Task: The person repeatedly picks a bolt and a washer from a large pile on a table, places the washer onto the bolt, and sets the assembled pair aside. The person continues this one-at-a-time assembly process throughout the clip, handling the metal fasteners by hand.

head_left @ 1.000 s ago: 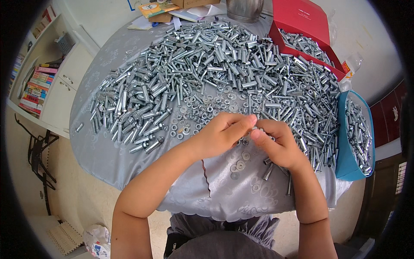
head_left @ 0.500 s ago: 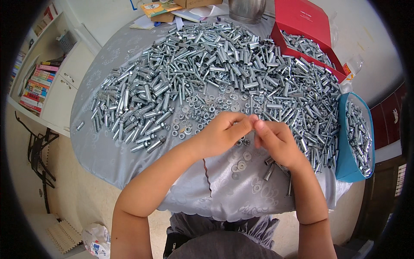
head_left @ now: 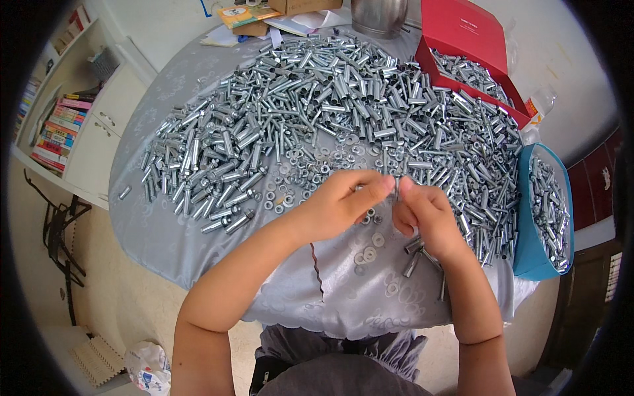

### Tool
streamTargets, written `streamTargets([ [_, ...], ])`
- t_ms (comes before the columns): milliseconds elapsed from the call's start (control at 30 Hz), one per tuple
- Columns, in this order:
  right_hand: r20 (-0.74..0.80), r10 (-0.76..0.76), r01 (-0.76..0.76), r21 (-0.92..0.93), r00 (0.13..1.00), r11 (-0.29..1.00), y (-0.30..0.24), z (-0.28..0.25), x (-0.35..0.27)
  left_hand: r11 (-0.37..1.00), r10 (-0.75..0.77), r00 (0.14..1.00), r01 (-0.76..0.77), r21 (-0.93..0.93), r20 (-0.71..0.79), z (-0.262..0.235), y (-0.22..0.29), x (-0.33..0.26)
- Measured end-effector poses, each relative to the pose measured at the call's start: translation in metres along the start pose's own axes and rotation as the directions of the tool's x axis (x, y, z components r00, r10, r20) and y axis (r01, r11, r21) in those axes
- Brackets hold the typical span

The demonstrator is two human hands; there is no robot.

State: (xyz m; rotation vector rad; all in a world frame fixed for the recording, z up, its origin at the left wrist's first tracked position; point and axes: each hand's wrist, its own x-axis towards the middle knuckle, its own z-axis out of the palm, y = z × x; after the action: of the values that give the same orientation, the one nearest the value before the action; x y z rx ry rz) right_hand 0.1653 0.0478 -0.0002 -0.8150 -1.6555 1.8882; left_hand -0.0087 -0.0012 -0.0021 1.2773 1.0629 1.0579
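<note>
Colourful books (head_left: 58, 135) in white bookcase (head_left: 96, 148); plastic bag (head_left: 146, 369) on floor (head_left: 135, 297).

A rounded table (head_left: 162, 237) under a sheeny grey cloth (head_left: 284, 300) fills the middle. I see pale wall (head_left: 185, 20) at eleven o'clock and two. Between nine and ten stands a white cabinet (head_left: 96, 152), books (head_left: 56, 138) on its shelf. A black frame (head_left: 58, 216) sits at nine, beige floor (head_left: 132, 284) at eight, a dark red panel (head_left: 588, 175) at three. The light is bright.

Lighting: bright; silvery metal cylindrical fasteners (head_left: 340, 89) are glinting, grey patterned satin tablecloth (head_left: 350, 294) is gleaming. Distortion: white rectangular shelf cabinet (head_left: 109, 122) is bowing. Vignette: corners are showing black.
</note>
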Motion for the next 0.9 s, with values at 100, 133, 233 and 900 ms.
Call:
streamTargets([
  [100,-0.067,-0.069,0.068,-0.015,0.995,0.998,-0.007,0.003,-0.001,0.963,0.005,0.98,-0.058,-0.264,-0.197,-0.013,-0.005,0.007],
  [133,-0.11,-0.069,0.066,-0.03,0.992,0.997,-0.011,0.005,-0.001,0.894,0.053,0.963,-0.163,-0.417,-0.263,-0.019,0.0,0.008],
  [233,-0.159,-0.029,0.028,-0.009,0.987,1.0,-0.011,0.004,0.0,0.556,0.169,0.816,-0.542,-0.63,-0.553,-0.044,0.023,0.007],
  [900,-0.421,-0.127,0.16,0.045,0.898,0.986,-0.011,-0.009,0.004,0.97,0.161,0.785,-0.238,-0.052,-0.598,-0.057,0.005,0.015],
])
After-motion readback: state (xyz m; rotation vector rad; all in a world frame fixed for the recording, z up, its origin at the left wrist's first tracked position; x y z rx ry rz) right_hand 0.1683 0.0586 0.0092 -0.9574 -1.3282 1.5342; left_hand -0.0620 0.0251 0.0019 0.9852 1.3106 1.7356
